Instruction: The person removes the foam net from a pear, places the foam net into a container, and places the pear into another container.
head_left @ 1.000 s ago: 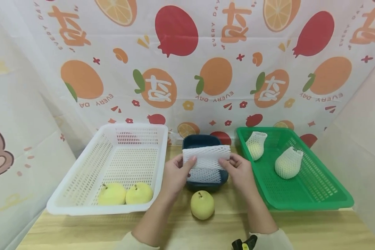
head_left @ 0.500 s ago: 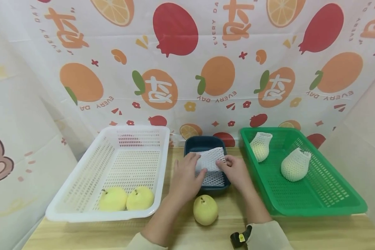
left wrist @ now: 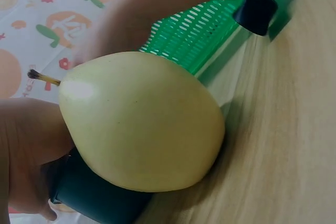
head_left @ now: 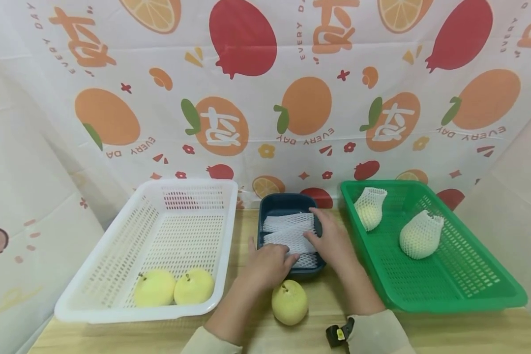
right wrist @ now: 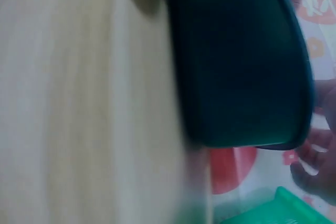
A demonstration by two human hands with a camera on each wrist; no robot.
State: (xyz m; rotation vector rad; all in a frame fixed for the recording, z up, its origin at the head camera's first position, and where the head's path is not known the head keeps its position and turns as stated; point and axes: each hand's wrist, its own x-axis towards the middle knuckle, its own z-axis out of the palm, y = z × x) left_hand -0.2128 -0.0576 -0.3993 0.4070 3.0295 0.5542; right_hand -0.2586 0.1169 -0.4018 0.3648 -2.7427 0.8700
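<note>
White foam fruit nets [head_left: 289, 236] lie flat in a dark blue box [head_left: 287, 199] at the middle of the table. My left hand [head_left: 267, 265] is over the box's near left corner, its fingertips at the lower edge of the nets. At the right rim, my right hand [head_left: 332, 238] reaches in with thumb and forefinger spread apart, touching the nets' right side. A bare yellow-green pear [head_left: 289, 302] stands in front of the box, and it fills much of the left wrist view [left wrist: 142, 124]. The right wrist view shows the box's outer wall [right wrist: 241, 72] and loosely bent fingers.
Left stands a white plastic basket [head_left: 225, 236] with two pears [head_left: 193, 286] near its front. A green basket [head_left: 447, 302] on the right holds two net-wrapped pears [head_left: 421, 236]. A fruit-print cloth [head_left: 256, 162] hangs behind.
The foam net that both hands held up and stretched over the box now lies down in it. My left hand has moved toward the near side; my right hand has spread its fingers.
</note>
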